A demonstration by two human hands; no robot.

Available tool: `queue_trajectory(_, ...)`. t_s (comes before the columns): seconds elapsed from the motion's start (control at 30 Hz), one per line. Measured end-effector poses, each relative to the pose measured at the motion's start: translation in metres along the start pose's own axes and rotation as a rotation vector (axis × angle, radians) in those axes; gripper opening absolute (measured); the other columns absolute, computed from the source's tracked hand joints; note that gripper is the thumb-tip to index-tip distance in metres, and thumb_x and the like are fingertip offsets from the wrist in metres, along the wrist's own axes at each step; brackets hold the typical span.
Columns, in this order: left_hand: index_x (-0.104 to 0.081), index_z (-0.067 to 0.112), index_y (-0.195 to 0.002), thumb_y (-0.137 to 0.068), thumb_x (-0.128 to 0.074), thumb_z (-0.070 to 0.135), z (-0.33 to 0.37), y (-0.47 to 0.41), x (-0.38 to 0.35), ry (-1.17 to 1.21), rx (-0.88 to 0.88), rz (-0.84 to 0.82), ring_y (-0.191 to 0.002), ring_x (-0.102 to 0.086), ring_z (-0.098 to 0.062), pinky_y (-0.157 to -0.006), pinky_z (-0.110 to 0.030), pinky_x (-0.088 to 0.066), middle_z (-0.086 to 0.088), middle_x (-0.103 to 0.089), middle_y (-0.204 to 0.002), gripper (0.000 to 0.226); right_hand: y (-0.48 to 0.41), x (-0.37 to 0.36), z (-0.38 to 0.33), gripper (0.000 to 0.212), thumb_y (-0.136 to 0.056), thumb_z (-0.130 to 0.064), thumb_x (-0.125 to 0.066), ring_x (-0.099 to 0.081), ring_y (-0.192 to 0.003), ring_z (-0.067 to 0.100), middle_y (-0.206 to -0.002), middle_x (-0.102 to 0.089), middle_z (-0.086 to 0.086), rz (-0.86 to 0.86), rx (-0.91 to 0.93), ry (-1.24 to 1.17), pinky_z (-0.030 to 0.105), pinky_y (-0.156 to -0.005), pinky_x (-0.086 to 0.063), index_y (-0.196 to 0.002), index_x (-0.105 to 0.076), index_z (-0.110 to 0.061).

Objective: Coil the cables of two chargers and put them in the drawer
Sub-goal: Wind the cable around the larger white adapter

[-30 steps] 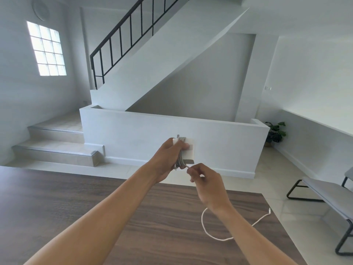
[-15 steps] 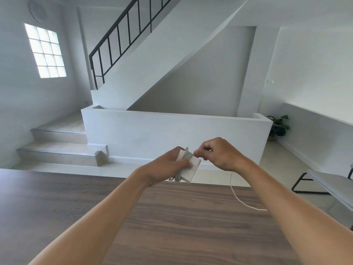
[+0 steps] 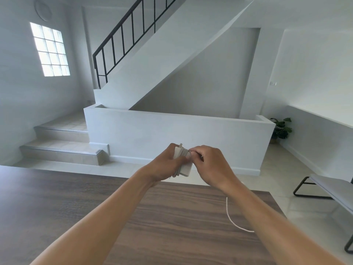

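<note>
Fingers of left hand grip one charger; right hand pinches its one cable.

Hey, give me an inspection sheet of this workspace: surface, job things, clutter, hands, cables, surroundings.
Surface: brown wood-grain table.
Job's things: one white charger, held above the table's far edge; second charger and drawer not seen.
Clutter: nothing seen.
Hands: left hand grips the charger; right hand pinches the cable at it.
Cables: partly wound round the charger; loose tail hangs below the right wrist.
Surroundings: staircase, window, bench, potted plant.
</note>
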State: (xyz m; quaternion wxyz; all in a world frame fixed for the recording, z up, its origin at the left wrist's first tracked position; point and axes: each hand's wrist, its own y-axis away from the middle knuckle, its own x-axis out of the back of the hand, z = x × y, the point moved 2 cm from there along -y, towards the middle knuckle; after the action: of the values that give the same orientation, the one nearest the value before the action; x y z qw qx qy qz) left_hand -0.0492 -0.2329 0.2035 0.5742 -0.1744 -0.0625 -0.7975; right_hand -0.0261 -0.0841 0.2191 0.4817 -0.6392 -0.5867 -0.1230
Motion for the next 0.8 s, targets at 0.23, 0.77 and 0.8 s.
queue_trajectory(0.23,-0.047,0.006,-0.125,-0.097,-0.057,0.034,0.001,-0.006,-0.002,0.371,0.076,0.026,-0.076,-0.058,-0.019,-0.057,-0.03,-0.042,-0.006,-0.059,-0.096,0.041,0.026,-0.024,-0.001,0.034,-0.1,-0.016,-0.046,-0.05,-0.07,0.011,-0.075,-0.051,-0.003,0.205,0.039,-0.158,0.022,-0.064,-0.038,-0.131,-0.058,-0.021)
queue_trajectory(0.77,-0.053,0.013,-0.108,-0.091,-0.056,0.027,-0.002,-0.02,-0.008,0.346,0.194,0.321,-0.069,-0.052,-0.026,-0.051,-0.029,-0.039,-0.006,-0.056,-0.083,0.022,0.042,-0.045,0.003,0.039,-0.098,-0.013,-0.047,-0.046,-0.066,0.006,-0.069,-0.044,-0.01,0.109,-0.027,-0.272,0.014,-0.062,-0.035,-0.128,-0.06,-0.034)
queue_trajectory(0.8,-0.054,0.014,-0.106,-0.091,-0.055,0.027,-0.003,-0.02,-0.009,0.336,0.196,0.333,-0.068,-0.05,-0.026,-0.052,-0.03,-0.037,-0.005,-0.055,-0.08,0.02,0.046,-0.048,0.004,0.037,-0.098,-0.014,-0.048,-0.046,-0.064,0.006,-0.07,-0.047,-0.009,0.119,-0.046,-0.329,0.014,-0.061,-0.035,-0.125,-0.062,-0.036)
